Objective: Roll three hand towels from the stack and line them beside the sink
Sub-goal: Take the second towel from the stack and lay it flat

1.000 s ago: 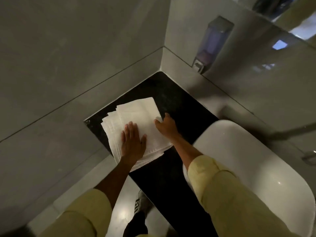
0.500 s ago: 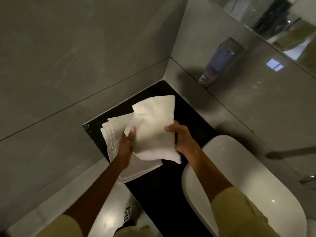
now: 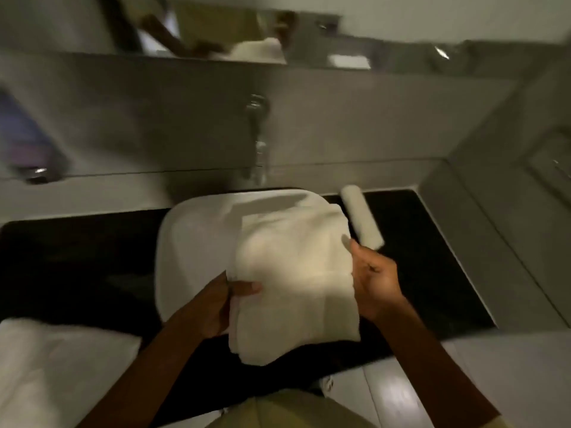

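While L thumb point(image 3: 247, 287) pinches the hand towel point(image 3: 293, 279) at its left edge, left hand point(image 3: 213, 307) grips it; right hand point(image 3: 375, 282) holds the right edge, fingers closed under the cloth. Towel hangs unrolled above sink point(image 3: 191, 242). One rolled towel point(image 3: 361, 216) lies on black counter point(image 3: 432, 257), just right of sink. Stack point(image 3: 55, 366) bottom-left, blurred.
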A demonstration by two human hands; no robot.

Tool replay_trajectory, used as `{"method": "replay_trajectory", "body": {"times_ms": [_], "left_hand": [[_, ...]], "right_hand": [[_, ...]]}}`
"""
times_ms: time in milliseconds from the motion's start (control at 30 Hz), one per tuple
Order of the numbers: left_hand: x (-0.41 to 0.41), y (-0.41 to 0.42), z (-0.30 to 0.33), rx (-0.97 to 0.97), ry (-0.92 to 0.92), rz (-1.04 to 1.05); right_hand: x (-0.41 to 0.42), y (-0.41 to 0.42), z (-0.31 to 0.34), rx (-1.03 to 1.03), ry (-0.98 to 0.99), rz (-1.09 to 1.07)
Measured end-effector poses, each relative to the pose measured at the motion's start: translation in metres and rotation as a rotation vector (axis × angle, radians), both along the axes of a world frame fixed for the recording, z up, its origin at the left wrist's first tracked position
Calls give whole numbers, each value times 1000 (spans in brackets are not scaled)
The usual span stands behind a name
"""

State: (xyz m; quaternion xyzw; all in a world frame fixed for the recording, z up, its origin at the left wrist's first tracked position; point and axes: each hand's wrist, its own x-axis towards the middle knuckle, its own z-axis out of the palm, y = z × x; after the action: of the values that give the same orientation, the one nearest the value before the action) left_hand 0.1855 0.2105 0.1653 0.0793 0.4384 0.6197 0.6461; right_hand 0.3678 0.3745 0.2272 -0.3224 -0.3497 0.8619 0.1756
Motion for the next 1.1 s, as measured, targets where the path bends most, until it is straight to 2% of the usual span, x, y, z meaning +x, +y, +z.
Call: {"method": "replay_trajectory", "body": {"times_ms": [100, 200, 333, 500, 567, 633, 733, 800, 900, 967, 1033, 1100], "left_hand": [[42, 68, -10, -88, 53, -101], [96, 135, -14, -105, 113, -276], [152, 221, -14, -97, 168, -505], [193, 298, -33, -75, 314, -532], [206, 308, -60, -141, 436, -509], [215, 301, -102, -258, 617, -530], [225, 274, -156, -448, 754, -718], [230, 262, -172, -477, 999, -790], [244, 257, -173, -463, 1473, -820], [257, 260, -169, -238, 1721, -729], [271, 280, -168, -43, 1761, -700], [284, 308, -175, 7, 1766, -801]], "right_hand": [[78, 27, -12, 2, 63, -142], [149, 56, -39, -79, 153, -164], [210, 99, -61, -13, 74, -317], [251, 143, -86, 99, 4, -478], [264, 150, -116, 74, -126, -489], [276, 149, -166, 49, -405, -475], [297, 141, -242, 51, -720, -426], [296, 133, -246, 94, -874, -408], [294, 136, -248, 445, -1178, -296], [285, 139, -249, 764, -1241, -312], [271, 147, -255, 1016, -1191, -262], [260, 157, -265, 1174, -1167, -97]]}}
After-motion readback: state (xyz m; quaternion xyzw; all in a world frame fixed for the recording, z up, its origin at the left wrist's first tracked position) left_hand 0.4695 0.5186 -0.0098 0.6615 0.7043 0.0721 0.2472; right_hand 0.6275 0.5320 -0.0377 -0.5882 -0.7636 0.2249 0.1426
